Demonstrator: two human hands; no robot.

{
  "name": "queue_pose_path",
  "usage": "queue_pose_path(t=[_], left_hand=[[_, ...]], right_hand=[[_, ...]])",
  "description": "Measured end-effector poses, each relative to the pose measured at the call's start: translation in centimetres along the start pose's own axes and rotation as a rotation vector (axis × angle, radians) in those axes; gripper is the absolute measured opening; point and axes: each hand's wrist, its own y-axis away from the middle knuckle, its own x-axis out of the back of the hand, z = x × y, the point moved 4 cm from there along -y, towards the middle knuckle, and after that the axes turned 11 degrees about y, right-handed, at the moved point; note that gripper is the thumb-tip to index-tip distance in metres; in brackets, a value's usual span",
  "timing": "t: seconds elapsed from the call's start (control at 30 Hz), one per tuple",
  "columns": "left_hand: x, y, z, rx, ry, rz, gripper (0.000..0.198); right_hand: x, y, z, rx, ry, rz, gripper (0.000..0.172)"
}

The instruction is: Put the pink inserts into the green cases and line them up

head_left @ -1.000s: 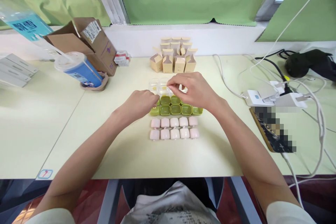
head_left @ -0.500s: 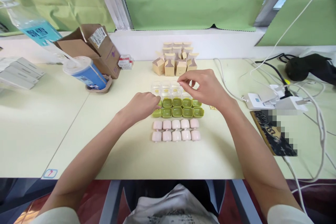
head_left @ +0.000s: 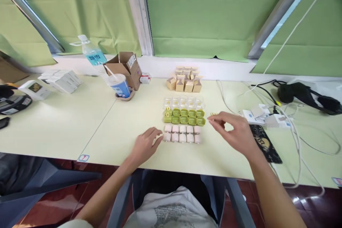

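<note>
Adjoining ten pink cases (head_left: 182,133), ten green trays (head_left: 184,116)

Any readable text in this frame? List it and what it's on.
"1" or "7", red, hard to tell: sticker near the table front edge.
Bottle label: print too small to read.
Cardboard box label: too small.
Blue cup: print blurred.
Shirt print: unreadable.
Pink cases by the left hand: no text visible.
</note>
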Motion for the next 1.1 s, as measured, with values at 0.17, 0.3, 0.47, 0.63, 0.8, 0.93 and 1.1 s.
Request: queue_pose_path(t=[0.17,0.3,0.47,0.63,0.8,0.93,1.1], left_hand=[[-1.2,9.5,-0.2,0.05,0.055,0.082,0.026],[-0.9,13.2,0.8,0.077,0.024,0.077,0.031],[-1.8,13.1,2.0,0.128,0.042,0.004,0.034],[-1.6,9.7,2.4,0.154,0.016,0.037,0.032],[-2.1,5.6,0.7,0.199,0.029,0.034,0.031],[-3.0,3.7,-1.1,0.244,0.041,0.032,0.029],[-2.6,3.0,-1.6,0.106,0.063,0.01,0.009]], right_hand=[[-0.5,10.4,0.1,-0.132,-0.031,-0.072,0.013],[-2.2,16.9,0.2,-0.274,-0.059,-0.201,0.014],[-3.0,20.8,-1.1,-0.294,-0.066,-0.228,0.016],[-3.3,20.0,-1.0,-0.273,-0.02,-0.217,0.02],[-3.5,15.7,2.9,-0.309,0.204,-0.146,0.022],[-5.2,11.5,7.8,-0.345,0.449,-0.114,0.027],[-8.4,8.2,12.3,-0.345,0.624,-0.126,0.024]])
